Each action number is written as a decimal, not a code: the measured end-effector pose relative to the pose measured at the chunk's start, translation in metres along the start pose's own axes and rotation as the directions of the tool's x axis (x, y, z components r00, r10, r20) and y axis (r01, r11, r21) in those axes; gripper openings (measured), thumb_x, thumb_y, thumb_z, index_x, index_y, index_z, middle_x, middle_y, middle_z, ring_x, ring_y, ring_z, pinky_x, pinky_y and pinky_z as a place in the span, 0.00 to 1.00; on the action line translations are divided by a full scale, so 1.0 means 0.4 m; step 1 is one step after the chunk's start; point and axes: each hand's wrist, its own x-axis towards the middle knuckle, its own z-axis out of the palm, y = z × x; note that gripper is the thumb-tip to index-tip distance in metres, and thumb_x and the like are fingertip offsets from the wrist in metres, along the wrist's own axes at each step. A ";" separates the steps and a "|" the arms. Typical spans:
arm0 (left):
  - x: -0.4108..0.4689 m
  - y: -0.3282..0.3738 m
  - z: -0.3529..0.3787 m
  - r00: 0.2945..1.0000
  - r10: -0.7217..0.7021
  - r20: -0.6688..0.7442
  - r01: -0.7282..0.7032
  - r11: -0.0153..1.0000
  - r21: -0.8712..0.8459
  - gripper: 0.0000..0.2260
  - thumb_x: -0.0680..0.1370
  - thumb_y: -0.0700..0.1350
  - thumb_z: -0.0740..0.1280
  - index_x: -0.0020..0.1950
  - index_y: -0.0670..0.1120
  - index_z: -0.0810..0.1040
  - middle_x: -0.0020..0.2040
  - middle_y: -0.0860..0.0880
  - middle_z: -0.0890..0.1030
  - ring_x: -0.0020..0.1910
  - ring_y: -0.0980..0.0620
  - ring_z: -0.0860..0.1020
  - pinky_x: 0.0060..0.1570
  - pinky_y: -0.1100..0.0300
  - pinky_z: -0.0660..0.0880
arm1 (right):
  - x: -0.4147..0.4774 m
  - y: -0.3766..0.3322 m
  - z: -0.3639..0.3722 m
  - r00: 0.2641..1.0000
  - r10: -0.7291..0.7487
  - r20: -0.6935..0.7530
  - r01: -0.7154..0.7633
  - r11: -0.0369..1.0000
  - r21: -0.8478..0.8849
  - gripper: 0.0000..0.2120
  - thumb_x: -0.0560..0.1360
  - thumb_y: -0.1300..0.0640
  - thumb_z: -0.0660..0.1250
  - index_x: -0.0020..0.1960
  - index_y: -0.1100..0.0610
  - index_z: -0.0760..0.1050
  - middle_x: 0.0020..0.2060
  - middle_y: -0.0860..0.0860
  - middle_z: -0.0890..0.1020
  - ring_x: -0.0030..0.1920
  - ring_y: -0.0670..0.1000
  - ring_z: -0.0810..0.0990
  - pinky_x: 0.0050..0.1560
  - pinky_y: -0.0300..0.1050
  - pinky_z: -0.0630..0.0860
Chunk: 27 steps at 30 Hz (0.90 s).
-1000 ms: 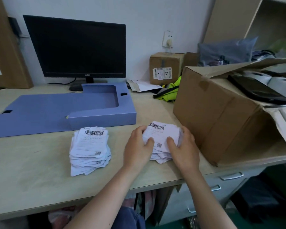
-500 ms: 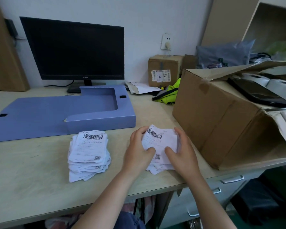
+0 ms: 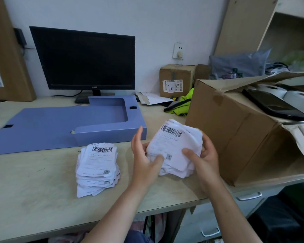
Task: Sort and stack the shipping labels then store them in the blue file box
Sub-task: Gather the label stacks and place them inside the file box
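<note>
Your right hand [image 3: 204, 155] grips the stack [image 3: 172, 146] above the desk [image 3: 33, 181]; your left hand [image 3: 144, 155] pinches its edge, fingers spread, likely squaring it. Another pile [image 3: 96, 165] lies beside the blue box [image 3: 111, 134].

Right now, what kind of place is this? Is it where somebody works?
Probably a small shipping or parcel office. Piles of barcoded shipping labels are being sorted at the desk, cardboard boxes stand around, and a computer monitor sits at the back.

Soft even indoor light, faint shadows, wide-angle bending at edges, slight overall softness
</note>
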 end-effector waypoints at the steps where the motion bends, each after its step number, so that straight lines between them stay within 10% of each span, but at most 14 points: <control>1: 0.001 0.001 -0.003 1.000 -0.014 -0.014 0.014 1.000 -0.027 0.37 0.69 0.34 0.65 0.74 0.55 0.58 0.67 0.61 0.67 0.57 0.60 0.75 0.49 0.68 0.75 | 0.006 -0.006 0.007 1.000 -0.022 0.014 0.022 1.000 -0.008 0.32 0.68 0.68 0.75 0.68 0.53 0.70 0.57 0.52 0.83 0.54 0.50 0.83 0.45 0.44 0.81; 7: 0.005 0.003 -0.010 0.995 -0.053 -0.080 0.051 0.998 -0.022 0.34 0.70 0.33 0.66 0.71 0.54 0.62 0.55 0.59 0.76 0.49 0.65 0.78 0.44 0.70 0.74 | 0.017 -0.017 0.043 0.988 -0.092 0.121 0.104 0.991 -0.090 0.33 0.69 0.69 0.70 0.70 0.49 0.68 0.61 0.50 0.79 0.58 0.47 0.80 0.48 0.41 0.80; 12: 0.011 -0.014 -0.003 0.985 -0.154 0.074 0.149 0.986 0.072 0.40 0.66 0.43 0.62 0.75 0.59 0.50 0.67 0.57 0.69 0.63 0.61 0.73 0.59 0.62 0.72 | 0.010 -0.014 0.076 0.989 0.000 0.148 0.011 0.997 -0.072 0.42 0.62 0.62 0.61 0.75 0.48 0.57 0.59 0.40 0.72 0.51 0.27 0.76 0.44 0.26 0.74; 22: 0.019 -0.031 -0.012 0.993 -0.114 -0.010 0.114 0.988 0.099 0.36 0.70 0.31 0.65 0.72 0.58 0.61 0.59 0.58 0.75 0.54 0.64 0.76 0.49 0.71 0.72 | 0.036 -0.019 0.089 0.967 -0.252 -0.027 0.245 0.956 -0.160 0.31 0.68 0.65 0.64 0.70 0.50 0.69 0.63 0.53 0.74 0.61 0.43 0.76 0.56 0.32 0.73; 27: 0.016 -0.035 -0.006 0.988 -0.150 0.041 0.145 0.984 0.100 0.35 0.75 0.35 0.66 0.76 0.55 0.54 0.58 0.53 0.73 0.52 0.63 0.76 0.45 0.74 0.71 | 0.030 -0.017 0.101 0.829 -0.492 0.266 0.518 0.497 -0.696 0.28 0.71 0.61 0.58 0.70 0.47 0.71 0.75 0.52 0.62 0.77 0.51 0.55 0.76 0.55 0.51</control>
